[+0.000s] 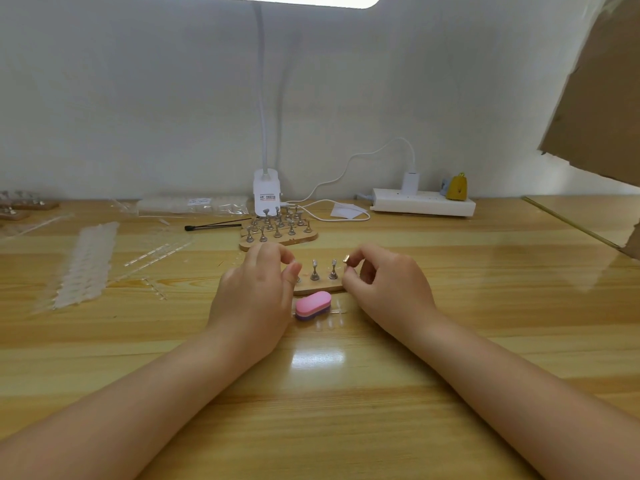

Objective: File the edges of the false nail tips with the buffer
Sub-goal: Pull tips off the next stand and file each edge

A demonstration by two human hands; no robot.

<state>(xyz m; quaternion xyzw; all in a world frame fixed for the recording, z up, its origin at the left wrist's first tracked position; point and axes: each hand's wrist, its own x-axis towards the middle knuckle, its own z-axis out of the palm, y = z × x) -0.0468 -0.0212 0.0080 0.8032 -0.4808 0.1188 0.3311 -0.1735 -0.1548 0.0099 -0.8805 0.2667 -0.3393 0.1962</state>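
Observation:
A pink and purple buffer [313, 304] lies on the table between my wrists, just in front of a small wooden stand [320, 289]. Upright metal pegs [314, 271] stand on it. My left hand [256, 292] curls over the stand's left end, thumb and fingertips closing round the leftmost peg, whose top is hidden. My right hand [384, 285] pinches the rightmost peg [346, 260] between thumb and forefinger. A clear strip of false nail tips [334, 317] lies beside the buffer.
A second wooden stand [277, 239] crowded with several pegs sits behind, by the clip lamp base [266, 192]. Clear nail-tip strips [86, 265] and packets lie at left, with a thin brush [214, 226]. A power strip [422, 202] and cardboard [595, 98] are at right.

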